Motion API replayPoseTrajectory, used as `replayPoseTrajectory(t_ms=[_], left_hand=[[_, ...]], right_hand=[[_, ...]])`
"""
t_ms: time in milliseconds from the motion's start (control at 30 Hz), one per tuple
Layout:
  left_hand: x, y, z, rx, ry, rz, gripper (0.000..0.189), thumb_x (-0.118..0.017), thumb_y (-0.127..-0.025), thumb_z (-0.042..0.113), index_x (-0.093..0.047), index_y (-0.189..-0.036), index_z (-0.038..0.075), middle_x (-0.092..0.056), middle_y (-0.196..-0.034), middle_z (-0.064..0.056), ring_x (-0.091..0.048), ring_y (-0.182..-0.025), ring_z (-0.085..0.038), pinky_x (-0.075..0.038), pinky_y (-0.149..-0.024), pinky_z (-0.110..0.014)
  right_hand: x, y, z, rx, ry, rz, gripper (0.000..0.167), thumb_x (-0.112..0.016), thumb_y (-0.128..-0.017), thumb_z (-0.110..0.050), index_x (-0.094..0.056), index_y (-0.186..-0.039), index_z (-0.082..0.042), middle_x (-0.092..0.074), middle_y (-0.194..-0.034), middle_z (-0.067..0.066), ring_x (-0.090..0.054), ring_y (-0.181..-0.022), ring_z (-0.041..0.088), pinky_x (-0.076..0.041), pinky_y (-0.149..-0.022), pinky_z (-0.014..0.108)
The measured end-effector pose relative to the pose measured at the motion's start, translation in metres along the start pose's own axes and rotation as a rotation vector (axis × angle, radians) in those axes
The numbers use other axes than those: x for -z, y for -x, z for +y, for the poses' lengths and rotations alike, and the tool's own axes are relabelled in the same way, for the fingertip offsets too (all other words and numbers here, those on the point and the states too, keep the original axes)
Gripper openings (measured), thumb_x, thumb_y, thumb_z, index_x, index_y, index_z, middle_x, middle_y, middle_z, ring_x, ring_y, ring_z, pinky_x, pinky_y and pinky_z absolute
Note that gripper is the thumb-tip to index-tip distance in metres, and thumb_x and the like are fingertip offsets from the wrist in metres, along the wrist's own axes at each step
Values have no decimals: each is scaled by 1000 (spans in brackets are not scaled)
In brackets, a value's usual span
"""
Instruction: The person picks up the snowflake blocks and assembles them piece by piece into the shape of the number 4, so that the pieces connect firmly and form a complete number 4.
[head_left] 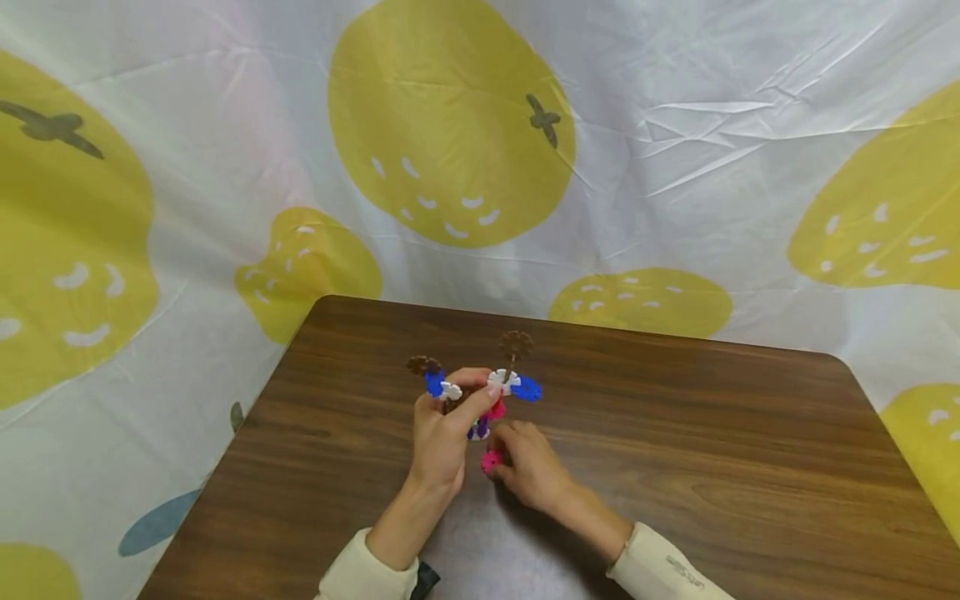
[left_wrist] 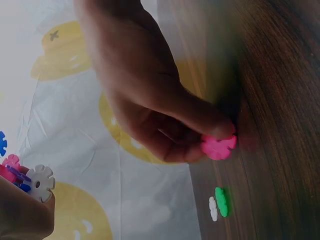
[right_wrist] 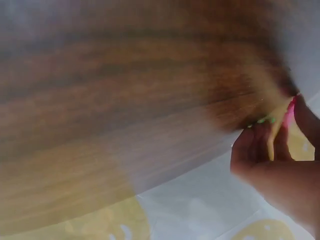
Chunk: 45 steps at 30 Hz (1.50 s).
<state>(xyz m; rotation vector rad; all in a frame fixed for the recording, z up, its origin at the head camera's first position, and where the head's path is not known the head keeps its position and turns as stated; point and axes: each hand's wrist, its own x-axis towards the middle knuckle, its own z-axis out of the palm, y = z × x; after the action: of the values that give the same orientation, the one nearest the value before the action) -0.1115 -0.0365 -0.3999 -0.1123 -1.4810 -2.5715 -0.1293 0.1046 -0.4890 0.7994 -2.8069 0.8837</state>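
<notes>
My left hand [head_left: 438, 446] grips a built figure of notched plastic discs. At its upper right are a white disc [head_left: 498, 379], a blue disc [head_left: 528, 389] and an upright brown disc [head_left: 516, 343]. Another brown disc [head_left: 423, 365] and a blue one [head_left: 434, 383] stick out at its left. Purple pieces [head_left: 482, 428] show below, and the fingers hide the figure's middle. Just beside it, lower down, my right hand [head_left: 531, 467] pinches a loose pink disc [left_wrist: 219, 148] between thumb and fingers, close over the table.
On the brown wooden table [head_left: 712, 467] lie a green disc [left_wrist: 221, 202] and a small white disc [left_wrist: 213, 208], near the right hand. A white curtain [head_left: 675, 183] printed with yellow fruit hangs behind the table's far edge and down its left side.
</notes>
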Motion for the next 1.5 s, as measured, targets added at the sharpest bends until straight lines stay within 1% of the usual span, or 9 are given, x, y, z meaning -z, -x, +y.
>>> replayPoseTrajectory(t_ms=[100, 200, 500, 633, 833, 1033, 1067, 1267, 1500], left_hand=[[1, 0, 0, 0, -2, 2, 20, -73, -84, -6, -75, -89, 13, -75, -85, 2, -70, -69, -8, -55, -65, -20], [2, 0, 0, -1, -11, 3, 20, -73, -84, -6, -75, -89, 14, -75, -84, 3, -70, -70, -8, -53, -65, -20], [4, -1, 1, 12, -37, 8, 21, -73, -86, -2, -76, -87, 19, -75, -86, 4, -70, -71, -8, -53, -64, -21], [4, -1, 1, 12, -33, 0, 20, -73, -86, -2, -76, -88, 18, -75, -86, 4, -70, -70, -9, -56, -66, -22], [5, -1, 2, 6, -32, 6, 22, -72, -86, -3, -76, -88, 19, -76, -84, 4, -70, -67, -9, -55, -64, -22], [5, -1, 3, 8, -32, 4, 20, -73, -86, -2, -76, -88, 18, -76, -84, 3, -70, -67, -10, -56, -64, -23], [5, -1, 3, 10, -31, 4, 20, -73, -86, -2, -76, -88, 18, -76, -84, 3, -70, -67, -10, -56, -64, -23], [3, 0, 3, 9, -25, 4, 20, -72, -86, -3, -76, -88, 17, -76, -84, 3, -69, -67, -10, -56, -64, -22], [-1, 2, 3, 4, -25, -11, 21, -72, -87, -3, -76, -88, 17, -75, -83, 3, -69, -67, -10, -56, -65, -23]], right_hand=[[6, 1, -2, -66, -95, -51, 23, -81, -83, -6, -60, -86, -11, -56, -71, -6, -49, -68, 7, -41, -62, 25], [14, 2, -4, -116, -142, -77, 19, -78, -87, -6, -60, -87, -11, -58, -68, -8, -48, -63, 4, -40, -58, 23], [63, 6, -18, -201, -248, -48, 12, -72, -96, -11, -61, -101, -10, -73, -73, 1, -58, -60, 4, -44, -54, 22], [85, 11, -24, -222, -311, 15, 10, -69, -99, -13, -62, -106, -12, -73, -76, 0, -63, -64, 5, -46, -54, 23], [111, 20, -32, -184, -305, 146, 10, -67, -101, -17, -63, -110, -16, -73, -79, -7, -68, -71, 4, -49, -57, 24], [128, 29, -42, -159, -317, 269, 12, -67, -101, -16, -60, -111, -17, -75, -81, -7, -68, -82, 7, -50, -60, 25], [130, 30, -43, -154, -320, 286, 12, -67, -101, -16, -60, -111, -17, -75, -81, -7, -66, -81, 7, -48, -56, 24], [133, 33, -49, -108, -330, 359, 13, -67, -101, -15, -59, -112, -17, -75, -83, -9, -52, -63, 6, -31, -39, 24], [130, 33, -51, -28, -315, 428, 16, -68, -99, -8, -60, -112, -12, -77, -84, -7, -66, -83, 6, -36, -43, 22]])
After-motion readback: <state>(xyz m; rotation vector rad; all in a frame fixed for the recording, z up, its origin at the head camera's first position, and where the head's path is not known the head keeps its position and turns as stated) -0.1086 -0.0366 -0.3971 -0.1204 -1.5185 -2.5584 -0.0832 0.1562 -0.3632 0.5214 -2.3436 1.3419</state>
